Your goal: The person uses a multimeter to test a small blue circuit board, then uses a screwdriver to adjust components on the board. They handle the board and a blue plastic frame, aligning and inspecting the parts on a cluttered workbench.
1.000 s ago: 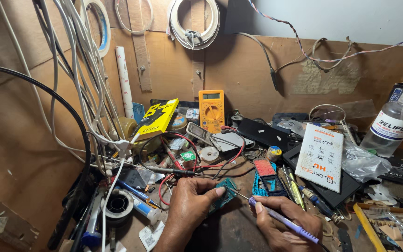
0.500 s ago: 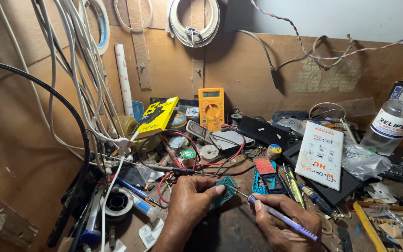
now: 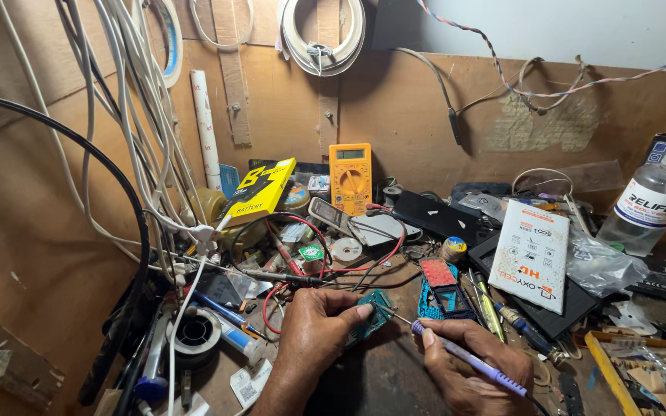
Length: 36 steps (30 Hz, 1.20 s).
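My left hand (image 3: 314, 331) pinches a small teal circuit board (image 3: 370, 314) against the dark workbench, thumb and fingers closed on its left edge. My right hand (image 3: 468, 370) grips a purple-handled soldering iron (image 3: 468, 360) like a pen, its thin metal tip touching the board's right side. Both hands sit low at the centre of the head view, close together.
An orange multimeter (image 3: 350, 176) leans on the back wall with red and black leads (image 3: 294, 266) trailing to the bench. A yellow box (image 3: 260, 191), a white card box (image 3: 532, 256), a clear spray bottle (image 3: 651, 202), a solder spool (image 3: 196, 333) and white cables (image 3: 129, 131) crowd around.
The hands and the soldering iron have stayed nearly still; the iron's tip stays at the board. The view has shifted only slightly.
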### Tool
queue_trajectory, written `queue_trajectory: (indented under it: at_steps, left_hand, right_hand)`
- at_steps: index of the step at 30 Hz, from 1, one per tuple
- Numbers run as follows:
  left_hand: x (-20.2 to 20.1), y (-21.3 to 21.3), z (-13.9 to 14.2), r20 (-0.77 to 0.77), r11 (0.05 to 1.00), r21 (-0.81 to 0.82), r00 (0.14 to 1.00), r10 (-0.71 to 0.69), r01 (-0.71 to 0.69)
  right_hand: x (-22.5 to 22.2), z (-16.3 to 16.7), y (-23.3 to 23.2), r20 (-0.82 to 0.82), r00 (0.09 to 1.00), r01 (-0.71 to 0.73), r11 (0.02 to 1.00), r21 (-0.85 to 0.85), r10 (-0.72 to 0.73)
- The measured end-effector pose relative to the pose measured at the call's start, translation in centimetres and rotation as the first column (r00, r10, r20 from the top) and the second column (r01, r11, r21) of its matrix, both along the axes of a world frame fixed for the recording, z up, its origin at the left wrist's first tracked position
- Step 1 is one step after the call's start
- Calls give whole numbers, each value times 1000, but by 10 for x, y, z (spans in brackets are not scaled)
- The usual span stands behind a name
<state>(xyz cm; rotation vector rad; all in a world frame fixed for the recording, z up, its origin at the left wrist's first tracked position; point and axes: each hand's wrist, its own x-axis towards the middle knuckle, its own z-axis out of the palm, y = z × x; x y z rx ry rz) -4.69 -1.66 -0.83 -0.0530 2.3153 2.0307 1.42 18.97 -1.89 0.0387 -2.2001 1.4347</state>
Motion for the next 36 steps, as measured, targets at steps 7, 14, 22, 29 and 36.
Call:
queue_trajectory:
  at_steps: [7, 14, 22, 29, 36]
  left_hand:
    - [2, 1, 3, -18, 1000, 10, 1000, 3, -3]
    - [4, 1, 5, 12, 999, 49, 1000, -6, 5]
    - [2, 1, 3, 0, 1000, 30, 1000, 6, -6]
    - [1, 0, 2, -20, 999, 40, 1000, -12, 12]
    - [3, 1, 5, -17, 1000, -17, 1000, 11, -11]
  right_hand:
    - [0, 0, 0, -8, 1000, 1, 1000, -11, -1]
    - [2, 4, -1, 24, 999, 37, 998, 46, -38]
    - [1, 3, -1, 26, 999, -21, 999, -40, 22]
    - [1, 2, -1, -15, 999, -31, 1000, 2, 31]
    - [6, 14, -1, 116, 986, 125, 992, -34, -120]
